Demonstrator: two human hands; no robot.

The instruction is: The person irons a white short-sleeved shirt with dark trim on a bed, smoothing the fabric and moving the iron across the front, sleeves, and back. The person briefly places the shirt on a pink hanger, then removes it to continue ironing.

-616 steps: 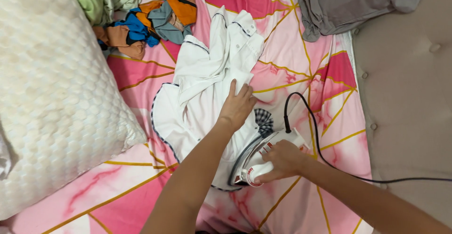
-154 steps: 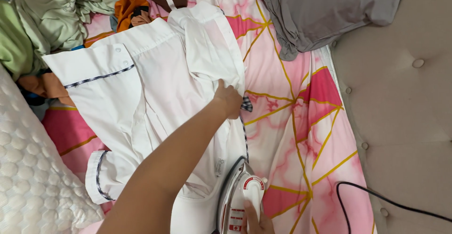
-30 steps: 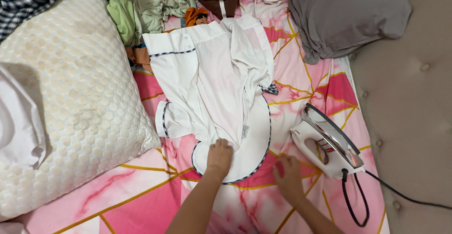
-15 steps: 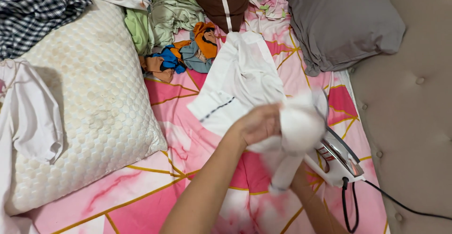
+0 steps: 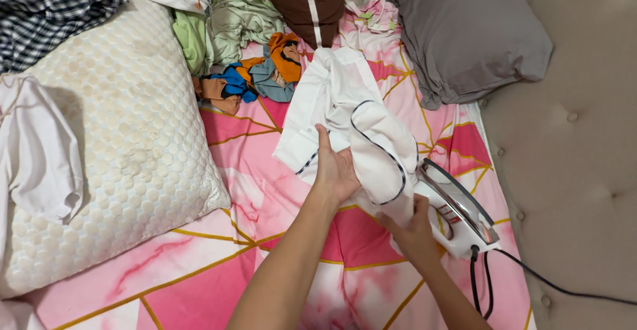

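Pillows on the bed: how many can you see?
2. A white textured pillow lies at the left; a grey pillow lies at the top right. The clothes pile may hide more.

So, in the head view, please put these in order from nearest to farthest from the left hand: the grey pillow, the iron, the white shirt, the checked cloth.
1. White shirt: under the left hand.
2. Iron: to its right, standing on the bed.
3. Grey pillow: upper right.
4. Checked cloth: far upper left corner.
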